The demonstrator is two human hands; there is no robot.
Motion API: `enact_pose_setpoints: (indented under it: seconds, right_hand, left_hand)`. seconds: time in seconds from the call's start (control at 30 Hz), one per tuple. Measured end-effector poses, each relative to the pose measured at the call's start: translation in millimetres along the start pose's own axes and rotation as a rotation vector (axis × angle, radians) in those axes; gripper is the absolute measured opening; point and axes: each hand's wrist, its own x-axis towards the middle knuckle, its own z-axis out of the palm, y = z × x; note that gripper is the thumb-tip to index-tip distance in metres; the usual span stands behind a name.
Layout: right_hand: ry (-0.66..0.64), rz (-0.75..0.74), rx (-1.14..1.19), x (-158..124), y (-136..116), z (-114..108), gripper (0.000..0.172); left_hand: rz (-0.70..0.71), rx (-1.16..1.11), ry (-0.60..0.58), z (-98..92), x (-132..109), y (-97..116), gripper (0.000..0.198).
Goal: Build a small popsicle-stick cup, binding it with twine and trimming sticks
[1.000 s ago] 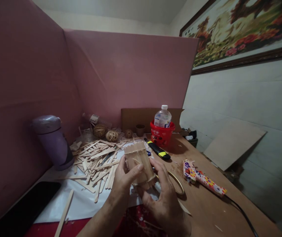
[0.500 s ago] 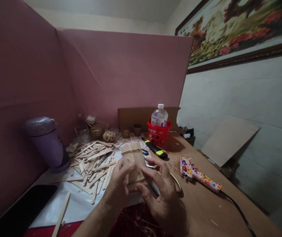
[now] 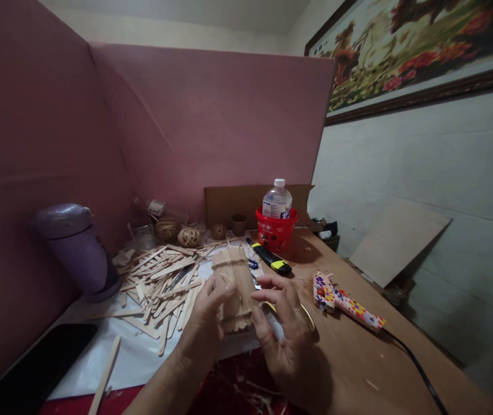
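Observation:
Both hands hold a small upright holder made of wooden craft sticks (image 3: 232,276), bound with twine near its top. My left hand (image 3: 207,323) grips its left side with the thumb across the front. My right hand (image 3: 284,331) pinches its right side with fingertips. Behind them lies a heap of loose craft sticks (image 3: 164,282) on white paper (image 3: 143,357).
A purple flask (image 3: 78,251) stands at left, a black phone (image 3: 39,369) near the front left. Twine balls (image 3: 177,231), a red bucket (image 3: 275,233) with a water bottle (image 3: 277,202), a yellow-black cutter (image 3: 270,257) and a patterned glue gun (image 3: 345,302) lie around. Pink boards wall the back.
The stick holder has turned more upright and come slightly lower and left between my hands. My right fingers have shifted onto its right side.

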Motion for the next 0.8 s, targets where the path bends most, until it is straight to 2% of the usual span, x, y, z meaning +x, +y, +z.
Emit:
enact_pose_setpoints:
  seconds: [0.27,0.47,0.63,0.7,0.8]
  right_hand:
    - [-0.028,0.041,0.094,5,3,0,0.010]
    - [-0.050,0.089,0.149,8,6,1,0.003]
    - [-0.131,0.114,0.111,9,8,5,0.013]
    - [-0.162,0.136,0.099,9,8,6,0.014]
    - [-0.160,0.163,0.136,6,9,6,0.012]
  left_hand:
    - [0.000,0.060,-0.005,-0.9,-1,-2,0.037]
    - [0.148,0.162,-0.048,-9.0,6,-9,0.037]
    - [0.241,0.199,-0.088,-16.9,14,-15,0.039]
    - [0.226,0.195,-0.084,-16.3,14,-15,0.038]
    - [0.120,0.134,-0.048,-10.1,9,-11,0.032]
